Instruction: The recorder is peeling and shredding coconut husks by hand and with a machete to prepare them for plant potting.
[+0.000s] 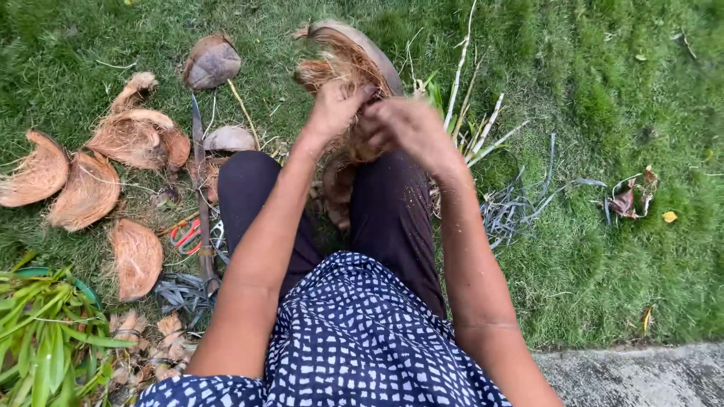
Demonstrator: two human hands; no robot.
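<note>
both hands are gripping the fibrous coconut husk [343,64] above the knees: left hand [335,105] is clamping its fingers on the fibres, right hand [407,128] is pinching beside it. husk pieces [90,188] are lying on the grass [603,90] left.

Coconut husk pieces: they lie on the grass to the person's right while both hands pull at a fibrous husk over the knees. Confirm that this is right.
Wrong side. The head view shows the loose husk pieces lying on the grass to the person's left. The rest holds: the left hand and right hand both grip the fibrous husk over the knees.
</note>
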